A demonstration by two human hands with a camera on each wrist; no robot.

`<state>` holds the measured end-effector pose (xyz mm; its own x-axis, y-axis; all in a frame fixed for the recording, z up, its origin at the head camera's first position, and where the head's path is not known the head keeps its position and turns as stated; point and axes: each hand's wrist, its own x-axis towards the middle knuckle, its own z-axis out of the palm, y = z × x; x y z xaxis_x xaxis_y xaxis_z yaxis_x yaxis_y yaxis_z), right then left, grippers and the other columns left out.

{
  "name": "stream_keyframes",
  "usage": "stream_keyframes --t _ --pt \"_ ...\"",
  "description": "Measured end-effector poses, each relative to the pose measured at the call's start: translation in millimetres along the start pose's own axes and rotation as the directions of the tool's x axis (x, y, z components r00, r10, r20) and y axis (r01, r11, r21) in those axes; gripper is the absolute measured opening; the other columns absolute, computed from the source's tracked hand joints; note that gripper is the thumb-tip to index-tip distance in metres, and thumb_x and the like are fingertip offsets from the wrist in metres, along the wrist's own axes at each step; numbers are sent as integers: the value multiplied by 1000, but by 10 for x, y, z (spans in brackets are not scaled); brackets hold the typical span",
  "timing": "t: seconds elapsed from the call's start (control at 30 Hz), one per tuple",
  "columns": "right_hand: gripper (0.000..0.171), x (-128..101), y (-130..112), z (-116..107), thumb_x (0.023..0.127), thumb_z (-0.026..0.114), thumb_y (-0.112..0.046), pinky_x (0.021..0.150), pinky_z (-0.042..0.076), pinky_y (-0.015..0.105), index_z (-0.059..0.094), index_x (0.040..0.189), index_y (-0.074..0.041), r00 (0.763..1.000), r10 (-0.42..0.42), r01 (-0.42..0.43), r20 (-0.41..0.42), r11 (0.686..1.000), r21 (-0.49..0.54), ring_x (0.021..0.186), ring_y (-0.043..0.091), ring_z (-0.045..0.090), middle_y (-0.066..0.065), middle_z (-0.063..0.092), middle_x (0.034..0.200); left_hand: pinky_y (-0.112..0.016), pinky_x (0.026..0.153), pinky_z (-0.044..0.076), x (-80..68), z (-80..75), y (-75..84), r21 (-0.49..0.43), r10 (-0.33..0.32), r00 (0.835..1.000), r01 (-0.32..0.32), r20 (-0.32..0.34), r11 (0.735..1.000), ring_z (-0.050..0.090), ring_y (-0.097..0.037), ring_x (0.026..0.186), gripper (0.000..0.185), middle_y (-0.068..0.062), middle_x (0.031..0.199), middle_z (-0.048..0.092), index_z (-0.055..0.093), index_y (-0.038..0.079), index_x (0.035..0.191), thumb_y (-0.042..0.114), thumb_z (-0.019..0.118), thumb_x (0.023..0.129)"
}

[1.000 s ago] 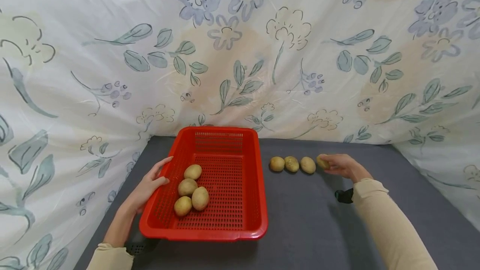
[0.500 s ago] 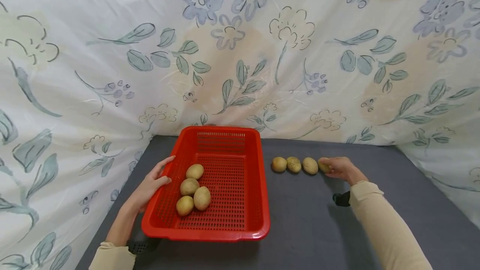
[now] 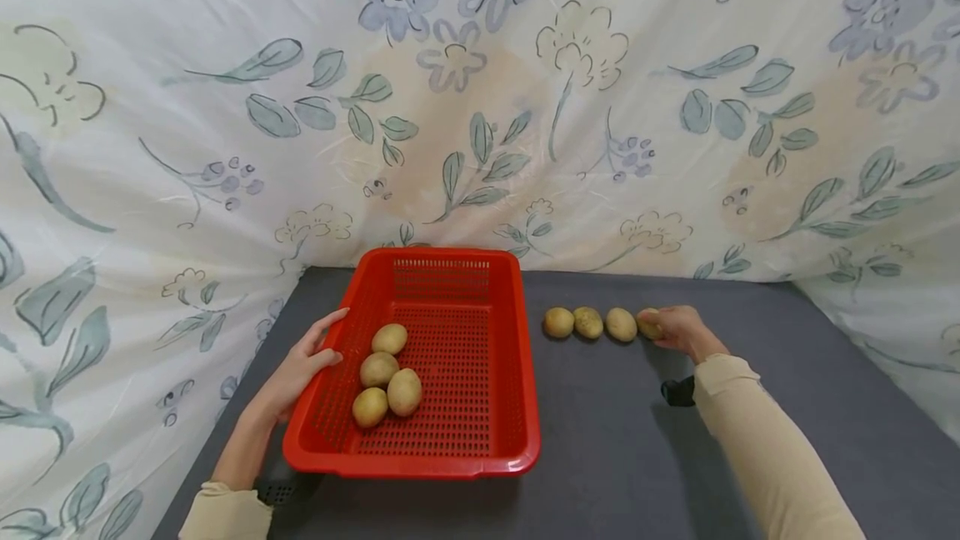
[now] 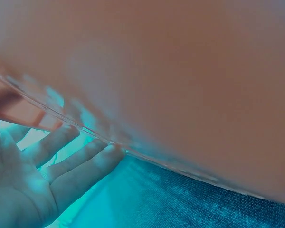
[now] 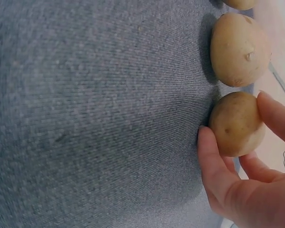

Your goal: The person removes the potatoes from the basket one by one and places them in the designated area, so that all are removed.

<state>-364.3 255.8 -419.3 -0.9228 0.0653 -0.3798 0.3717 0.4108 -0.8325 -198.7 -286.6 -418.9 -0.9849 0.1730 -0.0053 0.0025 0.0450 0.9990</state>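
Observation:
A red plastic basket (image 3: 512, 373) holds several potatoes, one of them a larger potato (image 3: 404, 392), gathered in its left half. My left hand (image 3: 300, 369) holds the basket's left rim, thumb and forefinger at the edge. In the left wrist view, other fingers (image 4: 88, 183) reach under the rim with their tips at the wall. To the right, my right hand (image 3: 681, 330) pinches a potato (image 5: 236, 123) between thumb and fingers at the end of a short row. That potato sits on the cloth, close beside a neighbouring potato (image 5: 240, 50).
Two more potatoes, a left one (image 3: 558, 322) and a middle one (image 3: 588, 322), continue the row right of the basket. A dark grey cloth (image 3: 592, 440) covers the table. A flowered curtain (image 3: 450, 107) hangs along the back and sides.
My right hand has moved slightly left with its potato, bringing it down beside the row. The left hand stays at the basket rim. The head view has shifted a little.

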Motion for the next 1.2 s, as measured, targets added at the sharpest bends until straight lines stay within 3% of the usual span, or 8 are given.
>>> stream_keyframes --t 0.07,0.13,0.27,0.37,0.73,0.93,1.2 --pt "72 8 -5 5 95 55 -18 79 52 31 14 143 18 1000 6 -6 -5 1000 -4 96 23 54 33 20 144 -50 75 51 -1 -2 2 3 -2 1000 2 -2 1000 55 -37 105 65 -25 144 25 15 17 153 3 41 95" --pt "71 15 -14 10 95 55 -17 80 52 33 16 143 17 1000 18 -18 -15 1000 1 100 26 54 32 23 143 -50 75 51 -2 -2 3 6 -4 1000 4 -4 1000 55 -37 104 65 -25 144 25 15 17 153 3 41 95" --pt "73 16 -36 1 97 51 -20 91 47 38 10 144 16 999 34 -34 4 999 30 124 39 41 33 19 145 -50 76 51 1 3 5 1 -3 1000 3 -1 1000 55 -36 105 65 -25 144 25 15 18 153 4 41 95" --pt "76 7 -56 -10 99 46 -24 98 40 43 0 145 15 999 37 -38 36 998 44 133 42 28 33 14 148 -50 76 51 3 3 6 -6 2 1000 -2 2 1000 55 -36 106 65 -25 144 24 15 17 153 3 41 95" --pt "73 8 -48 -33 100 42 -27 100 38 45 2 146 14 998 55 -57 26 997 58 134 42 27 33 13 149 -49 76 51 -3 8 16 -2 4 1000 -4 -1 1000 54 -36 105 65 -26 143 25 15 16 153 3 41 95" --pt "81 -48 -121 -154 97 43 -33 102 35 49 -3 146 12 996 92 -91 -12 992 85 135 46 22 36 7 149 -49 76 52 -2 4 26 13 2 1000 -2 -1 1000 55 -37 105 65 -25 143 26 15 16 153 3 41 95" --pt "72 -22 -333 -312 98 40 -30 100 39 42 4 150 5 982 134 -114 -135 982 148 137 39 21 26 14 153 -48 75 52 2 -6 25 12 7 1000 -8 7 1000 55 -36 104 65 -25 142 25 14 15 153 2 40 95"
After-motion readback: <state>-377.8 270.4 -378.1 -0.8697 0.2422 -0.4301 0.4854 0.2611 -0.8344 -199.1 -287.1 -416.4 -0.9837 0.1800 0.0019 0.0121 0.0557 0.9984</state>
